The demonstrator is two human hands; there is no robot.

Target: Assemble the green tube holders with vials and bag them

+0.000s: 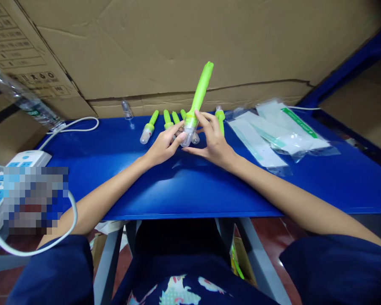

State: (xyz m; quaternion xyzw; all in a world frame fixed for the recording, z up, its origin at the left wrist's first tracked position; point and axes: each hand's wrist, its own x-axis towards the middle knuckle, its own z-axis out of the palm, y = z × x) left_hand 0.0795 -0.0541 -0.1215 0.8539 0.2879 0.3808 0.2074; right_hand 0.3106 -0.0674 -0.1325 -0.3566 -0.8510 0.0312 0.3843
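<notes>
A lime-green stick with a clear plastic cap (202, 87) is held up over the blue table, tilted with its green end up and away. My left hand (163, 146) pinches the capped lower end. My right hand (214, 140) has its fingertips on the collar and its thumb by the cap's tip. Behind my hands lie several similar green sticks with clear caps (150, 126), partly hidden by my fingers. Another green piece with a clear top (220, 118) stands just beyond my right hand. Farther back, a loose clear cap (126, 110) stands near the cardboard.
Flat clear packets (257, 137) with white and green inserts lie on the table's (178, 195) right side. At left are a white power strip (28, 163), its cable and a leaning clear bottle (28, 99). Cardboard (130, 51) walls the back. A blurred patch hides part of the left.
</notes>
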